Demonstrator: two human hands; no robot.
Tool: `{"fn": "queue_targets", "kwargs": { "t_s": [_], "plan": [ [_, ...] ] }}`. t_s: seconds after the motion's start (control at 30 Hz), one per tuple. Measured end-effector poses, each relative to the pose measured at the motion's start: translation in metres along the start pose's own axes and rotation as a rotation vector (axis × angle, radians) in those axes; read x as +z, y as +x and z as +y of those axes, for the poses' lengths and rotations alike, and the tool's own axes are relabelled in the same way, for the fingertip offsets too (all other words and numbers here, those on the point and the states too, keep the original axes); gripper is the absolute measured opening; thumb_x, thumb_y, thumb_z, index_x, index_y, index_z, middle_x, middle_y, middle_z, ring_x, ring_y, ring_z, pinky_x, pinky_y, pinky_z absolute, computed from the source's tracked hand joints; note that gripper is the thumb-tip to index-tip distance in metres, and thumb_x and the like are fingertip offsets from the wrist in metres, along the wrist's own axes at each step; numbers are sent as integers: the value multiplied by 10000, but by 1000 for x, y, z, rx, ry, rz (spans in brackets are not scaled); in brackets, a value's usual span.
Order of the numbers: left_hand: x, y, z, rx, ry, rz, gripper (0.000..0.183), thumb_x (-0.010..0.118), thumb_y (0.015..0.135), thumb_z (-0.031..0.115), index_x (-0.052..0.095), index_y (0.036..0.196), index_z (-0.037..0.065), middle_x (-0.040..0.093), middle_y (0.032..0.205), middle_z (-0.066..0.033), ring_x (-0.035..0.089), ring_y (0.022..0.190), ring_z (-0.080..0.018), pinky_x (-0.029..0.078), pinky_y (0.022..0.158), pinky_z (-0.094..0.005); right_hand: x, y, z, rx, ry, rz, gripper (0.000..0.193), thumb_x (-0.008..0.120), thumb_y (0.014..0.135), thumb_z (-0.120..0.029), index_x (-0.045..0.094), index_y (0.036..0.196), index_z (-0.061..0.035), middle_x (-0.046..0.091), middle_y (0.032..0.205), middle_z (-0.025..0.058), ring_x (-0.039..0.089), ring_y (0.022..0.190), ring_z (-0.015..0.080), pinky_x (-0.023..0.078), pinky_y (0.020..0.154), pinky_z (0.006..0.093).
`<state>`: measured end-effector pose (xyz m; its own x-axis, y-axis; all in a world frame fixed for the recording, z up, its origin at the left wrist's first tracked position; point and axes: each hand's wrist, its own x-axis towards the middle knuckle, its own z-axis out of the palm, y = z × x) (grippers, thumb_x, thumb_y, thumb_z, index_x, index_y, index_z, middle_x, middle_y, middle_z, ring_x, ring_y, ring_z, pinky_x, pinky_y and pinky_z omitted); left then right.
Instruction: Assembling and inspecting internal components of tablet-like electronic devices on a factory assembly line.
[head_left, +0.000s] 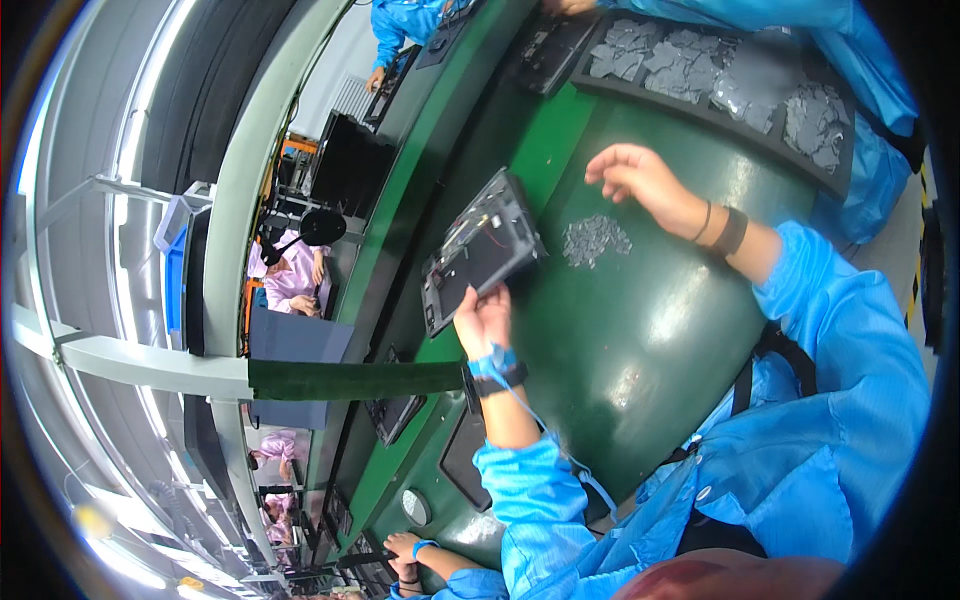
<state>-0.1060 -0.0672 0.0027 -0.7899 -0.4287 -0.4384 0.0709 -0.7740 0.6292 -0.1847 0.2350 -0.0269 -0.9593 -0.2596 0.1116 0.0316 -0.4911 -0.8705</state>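
My left hand [485, 318] grips the near edge of an open laptop chassis [485, 250], fingers under it and thumb on the rim. The dark chassis is tilted above the conveyor, with internal boards and thin wires showing along its far side. My right hand [645, 182] hovers to the right of the chassis, fingers loosely bent and apart, with nothing visible in it. Below that hand, a pile of small grey pieces [597, 241] lies on the green work surface [640, 330]. A blue wrist strap with a cord is on my left wrist.
A dark compartmented tray [845, 175] holding heaps of grey pieces stands at the upper right, beside a co-worker's blue sleeve [865, 60]. Further laptop units [555, 50] sit along the green conveyor [545, 150]. A grey post [180, 370] crosses at left; another person's hand [405, 548] is at lower left.
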Motion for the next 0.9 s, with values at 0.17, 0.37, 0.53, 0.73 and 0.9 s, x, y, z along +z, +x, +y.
{"fn": "queue_targets", "kwargs": {
  "t_s": [0.17,0.37,0.53,0.73,0.9],
  "plan": [
    [-47,142,9,109,-43,70,262,456,958,118,516,1162,-34,580,1229,-150,532,1150,-304,399,1004,-494,4,14,-29,185,-163,-357,195,532,894,-126,648,1018,-31,686,950,52,604,735,89,496,640,230],
    [-155,213,68,238,286,79,366,411,969,213,515,1222,-31,554,1281,-168,516,1170,-296,344,1067,-413,45,137,-39,-192,-1062,-571,219,588,795,-174,690,892,-6,709,853,108,667,691,182,530,658,326],
    [-11,39,-4,85,34,-10,242,508,918,142,559,1082,-29,601,1141,-181,523,1135,-274,406,999,-434,-60,256,-17,-139,-1459,-102,268,550,724,-194,714,872,-42,685,938,207,660,916,367,521,787,464],
    [-27,-119,-61,-345,94,-167,392,524,908,47,432,1287,0,522,1278,-183,493,1207,-319,403,1045,-426,-139,315,-43,-89,-1972,551,226,567,793,-237,747,886,-137,712,960,105,666,954,284,530,730,408],
    [-89,-136,-75,-323,-15,66,496,475,912,17,315,1381,12,432,1384,-215,416,1303,-335,343,1109,-434,-136,368,-28,192,-1964,452,284,545,838,-238,730,1038,-159,684,1129,91,621,1087,283,318,955,431]
  ]
}}
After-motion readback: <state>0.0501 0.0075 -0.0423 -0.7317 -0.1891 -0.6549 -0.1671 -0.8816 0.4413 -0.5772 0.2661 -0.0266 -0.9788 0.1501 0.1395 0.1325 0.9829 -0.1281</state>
